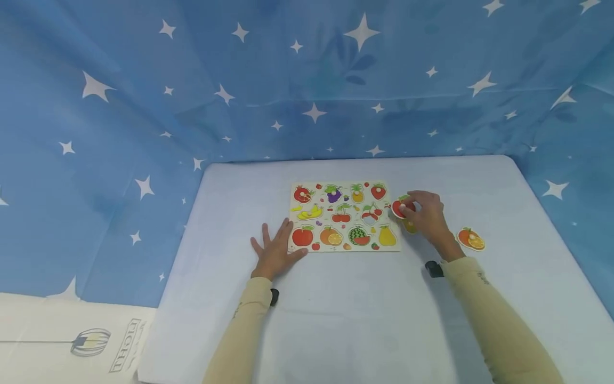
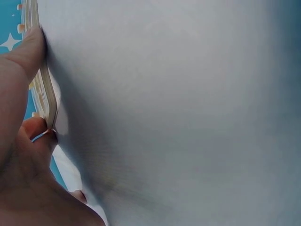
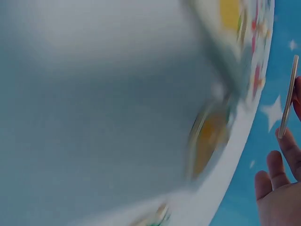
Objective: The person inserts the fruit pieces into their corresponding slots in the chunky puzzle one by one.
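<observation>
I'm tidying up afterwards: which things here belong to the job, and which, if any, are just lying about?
Seemingly the job:
fruit board
red fruit piece, in the right hand
loose orange piece
yellowish piece beside the board, partly hidden

Only background:
starry blue cloth
lamp-printed pale cloth

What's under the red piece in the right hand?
A yellow piece, partly visible, on the table beside the board. In the head view, the red piece and right hand cover the rest; the right wrist view blurs its picture.
</observation>
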Action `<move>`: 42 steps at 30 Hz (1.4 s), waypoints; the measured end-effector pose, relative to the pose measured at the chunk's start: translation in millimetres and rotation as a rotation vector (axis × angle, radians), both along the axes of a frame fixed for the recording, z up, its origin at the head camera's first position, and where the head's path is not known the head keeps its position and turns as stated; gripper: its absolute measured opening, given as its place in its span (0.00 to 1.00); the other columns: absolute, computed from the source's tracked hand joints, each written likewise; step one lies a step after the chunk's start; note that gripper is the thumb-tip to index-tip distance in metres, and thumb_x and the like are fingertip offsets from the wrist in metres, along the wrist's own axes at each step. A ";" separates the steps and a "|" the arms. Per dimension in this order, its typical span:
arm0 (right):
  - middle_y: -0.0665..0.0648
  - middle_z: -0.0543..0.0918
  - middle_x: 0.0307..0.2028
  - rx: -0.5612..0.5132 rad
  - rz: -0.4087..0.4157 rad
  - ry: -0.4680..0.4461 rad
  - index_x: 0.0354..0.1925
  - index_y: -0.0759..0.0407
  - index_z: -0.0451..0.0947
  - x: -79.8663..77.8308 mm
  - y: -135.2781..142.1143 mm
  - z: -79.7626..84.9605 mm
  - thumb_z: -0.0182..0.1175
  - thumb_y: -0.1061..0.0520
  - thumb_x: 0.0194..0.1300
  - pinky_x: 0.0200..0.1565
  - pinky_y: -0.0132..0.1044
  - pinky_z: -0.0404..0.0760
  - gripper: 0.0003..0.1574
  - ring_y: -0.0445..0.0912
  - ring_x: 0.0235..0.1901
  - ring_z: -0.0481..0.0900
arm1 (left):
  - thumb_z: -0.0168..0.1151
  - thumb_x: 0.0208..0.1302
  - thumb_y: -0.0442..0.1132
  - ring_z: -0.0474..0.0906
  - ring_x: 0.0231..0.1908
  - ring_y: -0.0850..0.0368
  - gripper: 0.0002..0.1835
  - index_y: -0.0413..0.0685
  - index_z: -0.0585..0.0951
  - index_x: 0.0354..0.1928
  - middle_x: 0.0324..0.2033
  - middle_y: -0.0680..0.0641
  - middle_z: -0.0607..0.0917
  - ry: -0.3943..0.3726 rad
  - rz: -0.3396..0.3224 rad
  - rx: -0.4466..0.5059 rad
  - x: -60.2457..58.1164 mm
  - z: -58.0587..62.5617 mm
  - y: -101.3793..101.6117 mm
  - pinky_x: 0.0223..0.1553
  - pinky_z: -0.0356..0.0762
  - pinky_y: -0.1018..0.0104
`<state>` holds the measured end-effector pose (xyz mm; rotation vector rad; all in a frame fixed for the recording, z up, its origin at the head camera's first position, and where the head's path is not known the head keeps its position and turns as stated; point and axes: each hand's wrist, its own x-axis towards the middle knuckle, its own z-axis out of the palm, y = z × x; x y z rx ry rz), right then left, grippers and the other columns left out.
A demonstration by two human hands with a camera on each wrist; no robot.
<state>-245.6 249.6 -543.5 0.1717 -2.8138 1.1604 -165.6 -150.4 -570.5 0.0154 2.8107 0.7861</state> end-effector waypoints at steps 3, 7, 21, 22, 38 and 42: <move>0.75 0.76 0.67 -0.018 0.041 0.007 0.44 0.72 0.84 -1.1 -25.0 2.7 0.68 0.63 0.74 0.71 0.78 0.47 0.10 0.73 0.72 0.59 | 0.72 0.69 0.59 0.26 0.82 0.31 0.52 0.56 0.56 0.87 0.86 0.52 0.51 0.005 -0.004 0.008 -0.5 2.2 0.6 0.71 0.20 0.22; 0.74 0.77 0.66 -0.050 0.109 0.032 0.43 0.70 0.86 -4.4 -59.0 -1.7 0.70 0.62 0.73 0.70 0.79 0.47 0.08 0.72 0.72 0.60 | 0.72 0.69 0.59 0.26 0.82 0.30 0.52 0.56 0.56 0.87 0.86 0.52 0.51 0.006 0.002 0.005 0.3 5.3 -1.6 0.71 0.20 0.21; 0.69 0.84 0.59 -0.019 0.289 0.120 0.32 0.62 0.84 6.5 -150.2 -17.5 0.74 0.61 0.69 0.69 0.68 0.62 0.09 0.67 0.65 0.72 | 0.71 0.69 0.61 0.28 0.83 0.32 0.51 0.59 0.57 0.87 0.86 0.53 0.51 -0.018 0.013 -0.048 -3.6 0.4 5.1 0.72 0.23 0.22; 0.68 0.84 0.59 -0.012 0.301 0.115 0.32 0.62 0.84 7.7 -154.4 -18.4 0.73 0.62 0.69 0.69 0.68 0.62 0.09 0.66 0.64 0.73 | 0.71 0.69 0.61 0.28 0.83 0.32 0.51 0.59 0.57 0.87 0.86 0.53 0.52 -0.018 0.015 -0.056 -3.5 -0.4 4.7 0.72 0.23 0.22; 0.67 0.83 0.61 0.205 0.365 0.143 0.36 0.61 0.87 14.3 -166.1 -28.8 0.78 0.57 0.65 0.65 0.69 0.65 0.09 0.69 0.66 0.69 | 0.70 0.70 0.62 0.29 0.83 0.32 0.50 0.59 0.56 0.87 0.86 0.54 0.51 -0.016 0.006 -0.064 -0.4 4.6 4.5 0.73 0.24 0.22; 0.68 0.85 0.58 0.142 0.392 0.188 0.32 0.61 0.86 12.8 -173.1 -30.3 0.77 0.60 0.65 0.62 0.70 0.64 0.08 0.70 0.65 0.70 | 0.70 0.71 0.62 0.29 0.83 0.32 0.51 0.60 0.56 0.87 0.86 0.54 0.51 -0.030 0.005 -0.067 -1.8 3.8 4.0 0.73 0.24 0.23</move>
